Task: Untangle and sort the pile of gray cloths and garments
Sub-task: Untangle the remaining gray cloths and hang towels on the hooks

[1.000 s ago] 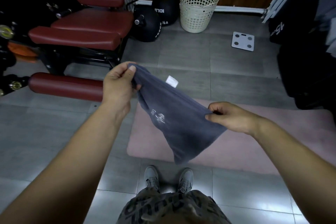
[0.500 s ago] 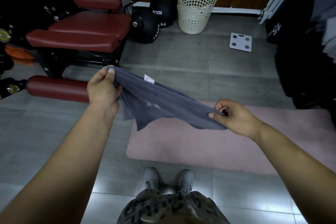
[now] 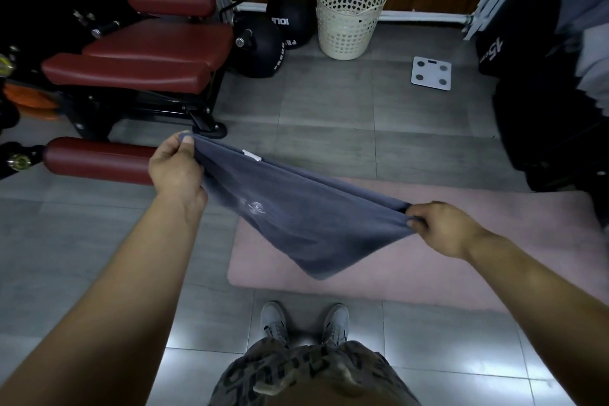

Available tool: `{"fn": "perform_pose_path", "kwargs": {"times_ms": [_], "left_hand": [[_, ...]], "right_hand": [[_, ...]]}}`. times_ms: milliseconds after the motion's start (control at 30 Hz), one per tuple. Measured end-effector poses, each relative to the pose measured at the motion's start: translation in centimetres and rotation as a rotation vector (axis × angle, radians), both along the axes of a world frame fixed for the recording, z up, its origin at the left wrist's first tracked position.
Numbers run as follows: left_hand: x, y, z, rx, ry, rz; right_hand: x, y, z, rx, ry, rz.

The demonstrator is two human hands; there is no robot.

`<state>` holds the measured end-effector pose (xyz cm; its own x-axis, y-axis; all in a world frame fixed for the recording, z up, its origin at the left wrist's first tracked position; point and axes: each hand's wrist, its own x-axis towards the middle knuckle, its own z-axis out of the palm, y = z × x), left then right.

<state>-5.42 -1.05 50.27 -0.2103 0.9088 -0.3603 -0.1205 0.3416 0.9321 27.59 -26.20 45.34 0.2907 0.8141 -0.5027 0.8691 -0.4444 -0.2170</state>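
Note:
A dark gray cloth (image 3: 296,217) with a small white label and a pale print hangs stretched between my two hands, above the floor. My left hand (image 3: 176,171) pinches its upper left corner between thumb and fingers. My right hand (image 3: 441,227) grips the opposite corner, lower and to the right. The cloth's free part sags down into a point over the pink mat (image 3: 461,270). No pile of other gray cloths shows on the floor.
A cream perforated laundry basket (image 3: 349,15) stands by the far wall. A red padded gym bench (image 3: 141,53) and black medicine balls (image 3: 263,46) fill the left. A white scale (image 3: 431,72) lies on the tiles; dark hanging garments (image 3: 560,102) crowd the right. My shoes (image 3: 306,323) stand below.
My hands have drawn further apart and the cloth's top edge is pulled tauter. The lower part, which had flipped up half a second ago, hangs down in a point again.

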Motion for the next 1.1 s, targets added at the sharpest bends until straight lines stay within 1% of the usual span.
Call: {"fn": "perform_pose_path", "kwargs": {"times_ms": [67,167,233,300,400,467,567,667,800,933,1000,1033,1100], "left_hand": [[-0.5,0.1,-0.3,-0.013,0.006,0.029],[-1.5,0.3,-0.7,-0.025,-0.010,0.067],[-2.2,0.2,-0.9,-0.053,-0.036,0.089],[-2.6,0.0,-1.2,-0.074,-0.071,0.099],[-2.3,-0.5,-1.3,-0.068,-0.115,0.091],[-2.0,-0.7,-1.2,-0.060,-0.127,0.081],[-2.0,-0.6,-0.9,-0.056,-0.123,0.077],[-2.2,-0.1,-0.4,-0.052,-0.120,0.099],[-2.2,0.2,0.1,-0.062,-0.124,0.115],[-2.5,0.1,0.0,-0.049,-0.115,0.140],[-2.5,-0.2,-0.3,-0.043,-0.108,0.148],[-2.5,-0.4,-0.5,-0.043,-0.109,0.149],[-2.6,-0.7,-0.9,-0.045,-0.121,0.168]], "right_hand": [[0.0,-0.1,-0.4,0.186,-0.062,-0.053],[-0.3,-0.3,0.0,0.476,-0.104,-0.042],[-0.4,-0.6,0.5,0.609,-0.098,-0.010],[-0.2,-0.6,0.6,0.664,-0.165,0.057],[0.0,-0.3,0.4,0.635,-0.370,0.098],[-0.2,0.0,0.3,0.604,-0.448,0.077],[-0.5,0.4,0.2,0.612,-0.506,0.029],[-0.6,0.9,0.6,0.653,-0.523,-0.046],[-1.0,1.2,1.4,0.679,-0.545,-0.002],[-0.6,1.0,1.7,0.601,-0.616,-0.005],[-0.2,1.1,1.3,0.515,-0.591,-0.028],[0.0,1.0,1.0,0.474,-0.539,-0.050],[0.3,0.9,0.6,0.445,-0.345,-0.110]]}}
